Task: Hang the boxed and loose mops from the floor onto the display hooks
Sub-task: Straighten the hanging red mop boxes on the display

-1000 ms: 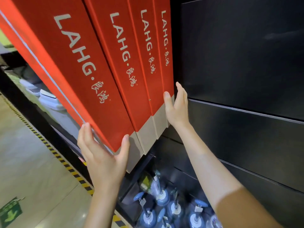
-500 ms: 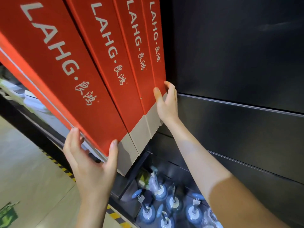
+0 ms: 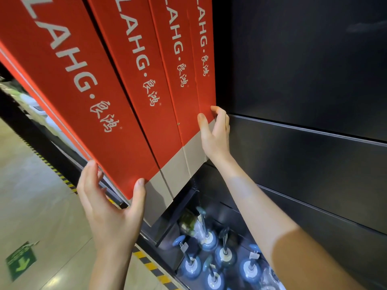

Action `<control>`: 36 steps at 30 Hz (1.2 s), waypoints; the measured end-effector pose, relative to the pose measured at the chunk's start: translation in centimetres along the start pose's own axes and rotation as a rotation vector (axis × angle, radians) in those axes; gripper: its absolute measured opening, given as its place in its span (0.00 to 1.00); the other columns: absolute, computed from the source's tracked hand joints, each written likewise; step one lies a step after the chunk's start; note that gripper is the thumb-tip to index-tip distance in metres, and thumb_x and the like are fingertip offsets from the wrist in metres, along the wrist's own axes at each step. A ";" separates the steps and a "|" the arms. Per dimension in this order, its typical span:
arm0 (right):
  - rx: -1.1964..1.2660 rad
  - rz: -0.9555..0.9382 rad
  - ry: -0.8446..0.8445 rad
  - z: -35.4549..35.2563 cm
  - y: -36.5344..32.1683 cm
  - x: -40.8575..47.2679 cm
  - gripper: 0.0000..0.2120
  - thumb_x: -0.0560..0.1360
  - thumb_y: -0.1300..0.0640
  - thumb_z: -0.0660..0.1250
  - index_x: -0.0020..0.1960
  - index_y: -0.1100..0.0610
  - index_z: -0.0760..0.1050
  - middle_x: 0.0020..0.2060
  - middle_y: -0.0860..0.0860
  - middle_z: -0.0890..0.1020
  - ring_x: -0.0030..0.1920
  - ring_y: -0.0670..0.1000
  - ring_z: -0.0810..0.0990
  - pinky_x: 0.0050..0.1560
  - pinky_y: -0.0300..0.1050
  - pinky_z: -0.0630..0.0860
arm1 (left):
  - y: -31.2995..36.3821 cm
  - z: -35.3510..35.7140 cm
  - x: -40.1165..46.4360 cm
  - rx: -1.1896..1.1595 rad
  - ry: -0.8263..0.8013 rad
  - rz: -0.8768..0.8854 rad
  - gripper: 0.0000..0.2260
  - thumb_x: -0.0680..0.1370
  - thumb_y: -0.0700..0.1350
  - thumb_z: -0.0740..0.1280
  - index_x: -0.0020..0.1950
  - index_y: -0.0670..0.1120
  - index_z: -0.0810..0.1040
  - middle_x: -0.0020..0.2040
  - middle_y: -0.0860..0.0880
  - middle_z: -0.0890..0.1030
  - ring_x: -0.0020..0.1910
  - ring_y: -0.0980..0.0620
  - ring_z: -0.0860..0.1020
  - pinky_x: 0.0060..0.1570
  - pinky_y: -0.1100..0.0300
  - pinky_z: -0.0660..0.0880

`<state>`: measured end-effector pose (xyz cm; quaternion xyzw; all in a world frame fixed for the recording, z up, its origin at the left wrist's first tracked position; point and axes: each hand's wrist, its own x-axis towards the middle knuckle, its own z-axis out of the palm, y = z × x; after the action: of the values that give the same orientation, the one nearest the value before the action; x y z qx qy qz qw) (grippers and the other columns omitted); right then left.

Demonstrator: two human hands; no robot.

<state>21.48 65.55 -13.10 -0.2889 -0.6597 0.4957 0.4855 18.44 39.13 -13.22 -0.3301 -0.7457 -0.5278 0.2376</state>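
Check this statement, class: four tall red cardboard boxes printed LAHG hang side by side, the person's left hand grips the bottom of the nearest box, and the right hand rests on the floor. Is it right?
One detail is wrong. The right hand is not on the floor: it grips the lower end of the farthest tall red cardboard box. The head view shows this. The rest stands: four boxes hang side by side, and the left hand grips the bottom of the nearest box.

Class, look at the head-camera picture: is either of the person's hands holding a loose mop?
No: the left hand grips the nearest red box and the right hand grips the farthest red box.
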 end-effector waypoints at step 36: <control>-0.034 -0.280 0.020 5.0 -1.8 -2.1 0.38 0.80 0.37 0.53 0.85 0.53 0.49 0.85 0.56 0.46 0.85 0.57 0.44 0.80 0.57 0.45 | -1.3 4.2 1.1 -0.098 0.004 0.015 0.42 0.78 0.49 0.72 0.85 0.52 0.51 0.83 0.41 0.59 0.82 0.39 0.61 0.74 0.32 0.67</control>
<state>17.81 61.24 -12.36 -0.2072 -0.6970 0.4087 0.5515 16.72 43.09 -14.70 -0.3460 -0.7159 -0.5625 0.2265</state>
